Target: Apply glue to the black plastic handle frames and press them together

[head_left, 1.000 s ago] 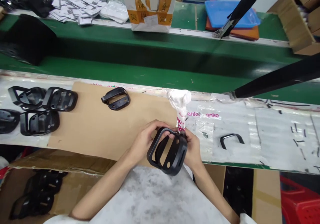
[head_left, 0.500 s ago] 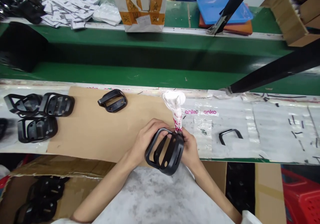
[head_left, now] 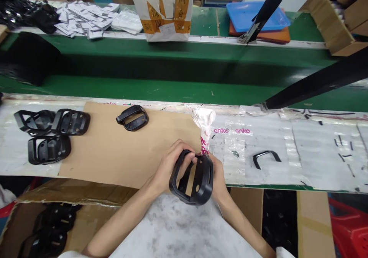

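A black plastic frame with an oblong opening is held up near my body, over the front edge of the bench. My left hand wraps round its left and upper side, fingers reaching into the opening. Behind its right side is my right hand, fingers partly hidden by the frame. A tool wrapped in white plastic with pink print stands upright at the frame's top right, by my right hand; its lower end is hidden. One similar black frame lies on the brown cardboard sheet.
Several black frames rest at the left of the bench. A thin black bracket lies at the right. Behind are a green ledge, a taped white package, a blue tray and slanting black posts. Open cardboard boxes stand below.
The held black frame has turned slightly in my hands, its opening now seen from a different angle. The whole view has shifted a little, moving the bench things slightly right and down.
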Action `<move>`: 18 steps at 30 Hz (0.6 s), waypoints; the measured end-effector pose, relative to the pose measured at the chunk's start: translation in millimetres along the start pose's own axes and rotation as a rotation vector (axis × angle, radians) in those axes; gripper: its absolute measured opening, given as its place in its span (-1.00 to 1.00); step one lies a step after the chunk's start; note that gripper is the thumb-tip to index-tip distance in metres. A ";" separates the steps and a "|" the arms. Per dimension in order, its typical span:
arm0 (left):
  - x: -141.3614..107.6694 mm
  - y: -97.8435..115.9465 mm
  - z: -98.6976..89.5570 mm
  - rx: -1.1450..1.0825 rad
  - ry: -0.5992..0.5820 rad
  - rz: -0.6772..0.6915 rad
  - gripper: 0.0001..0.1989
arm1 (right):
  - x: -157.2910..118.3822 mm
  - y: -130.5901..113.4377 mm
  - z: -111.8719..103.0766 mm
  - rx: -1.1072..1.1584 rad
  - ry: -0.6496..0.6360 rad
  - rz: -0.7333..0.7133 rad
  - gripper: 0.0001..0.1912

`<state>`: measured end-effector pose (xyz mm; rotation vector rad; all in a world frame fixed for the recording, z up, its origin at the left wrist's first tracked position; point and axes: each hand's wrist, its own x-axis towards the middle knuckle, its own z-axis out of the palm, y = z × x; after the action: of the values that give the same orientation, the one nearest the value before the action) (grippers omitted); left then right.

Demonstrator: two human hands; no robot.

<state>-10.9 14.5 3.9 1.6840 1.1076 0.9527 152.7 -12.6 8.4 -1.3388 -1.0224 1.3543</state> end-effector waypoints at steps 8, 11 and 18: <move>50.6 -37.9 -13.7 0.483 -0.026 0.096 -0.69 | 30.2 19.9 -21.7 0.022 -0.036 0.225 -0.44; 70.9 -61.2 -20.6 0.622 0.071 0.068 -0.77 | 21.1 33.2 -32.5 0.015 0.020 0.264 -0.36; 83.1 -99.5 -18.4 0.733 0.147 0.086 -0.39 | -16.7 55.7 -39.7 -0.161 0.016 0.210 -0.45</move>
<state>-28.7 118.9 -73.1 2.2798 1.6236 0.7735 188.1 -42.6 -44.6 -1.6118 -1.0202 1.4364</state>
